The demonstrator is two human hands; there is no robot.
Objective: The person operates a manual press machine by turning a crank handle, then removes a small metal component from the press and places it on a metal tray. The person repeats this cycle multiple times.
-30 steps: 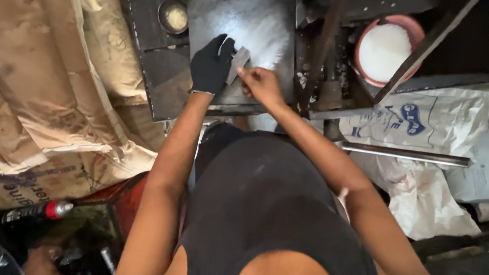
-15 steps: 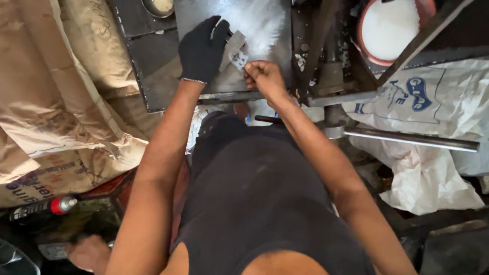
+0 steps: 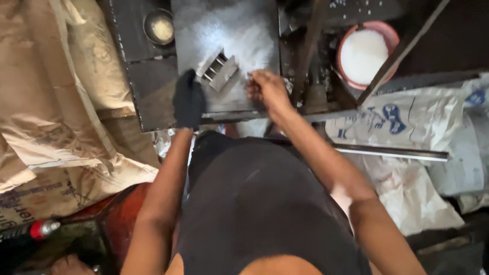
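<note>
My left hand (image 3: 189,100) wears a black glove and grips the near end of a small grey metal piece with parallel bars (image 3: 219,70). The piece lies tilted on a square steel plate (image 3: 207,19) dusted with white powder. My bare right hand (image 3: 265,87) rests on the plate's right edge, just right of the piece. Its fingers are curled together, and I cannot see anything in them. Both forearms reach forward over my dark-clothed lap.
A small metal bowl (image 3: 159,28) sits left of the plate. A pink bowl of white powder (image 3: 365,53) stands at the back right behind slanted metal bars (image 3: 314,49). Brown sacks (image 3: 36,95) pile up on the left and white printed bags (image 3: 434,124) on the right. A red-capped bottle (image 3: 18,233) lies low left.
My gloved left hand has slid back toward me along the metal piece, uncovering its barred end. My right hand has let go of the piece and moved to the right.
</note>
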